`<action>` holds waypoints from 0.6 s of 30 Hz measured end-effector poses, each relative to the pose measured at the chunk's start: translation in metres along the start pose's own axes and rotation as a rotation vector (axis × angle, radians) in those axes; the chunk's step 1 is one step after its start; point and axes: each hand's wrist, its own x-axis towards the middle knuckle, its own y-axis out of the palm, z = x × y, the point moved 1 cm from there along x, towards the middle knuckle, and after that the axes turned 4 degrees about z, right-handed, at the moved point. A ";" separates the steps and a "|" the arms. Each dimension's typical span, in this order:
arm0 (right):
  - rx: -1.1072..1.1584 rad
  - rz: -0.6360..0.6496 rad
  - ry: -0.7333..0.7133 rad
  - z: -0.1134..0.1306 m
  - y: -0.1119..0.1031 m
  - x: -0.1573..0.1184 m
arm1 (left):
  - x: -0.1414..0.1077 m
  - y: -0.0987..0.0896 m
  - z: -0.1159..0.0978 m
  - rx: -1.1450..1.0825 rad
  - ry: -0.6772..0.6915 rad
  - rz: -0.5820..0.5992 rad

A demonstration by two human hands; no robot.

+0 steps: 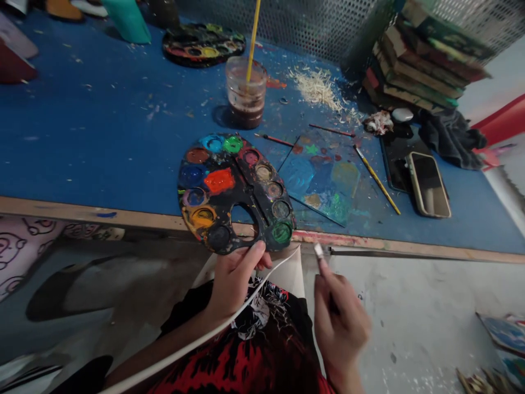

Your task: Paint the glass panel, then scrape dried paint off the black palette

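Observation:
My left hand [238,279] grips the lower edge of a dark oval paint palette [246,186], thumb on top near its hole. Round wells of many colours ring the palette, and a bright orange-red patch lies near its middle. Right of the palette, my right hand [340,320] is closed around a small brush [320,253] whose pale tip points up, apart from the palette. A thin white cord [205,340] runs diagonally across my left forearm. Beyond the palette stands a clear cup [246,98] of murky brown water with a yellow stick in it.
On the blue table [102,126] lie a second palette [203,46], a yellow brush [377,180], thin red brushes, shavings [318,88], two phones and a dark cloth [453,137]. Stacked books [426,60] stand back right. A teal container [128,21] is back left.

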 end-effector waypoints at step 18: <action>-0.054 0.018 -0.370 0.005 0.015 0.074 | -0.018 -0.079 -0.021 -0.269 -0.096 -0.132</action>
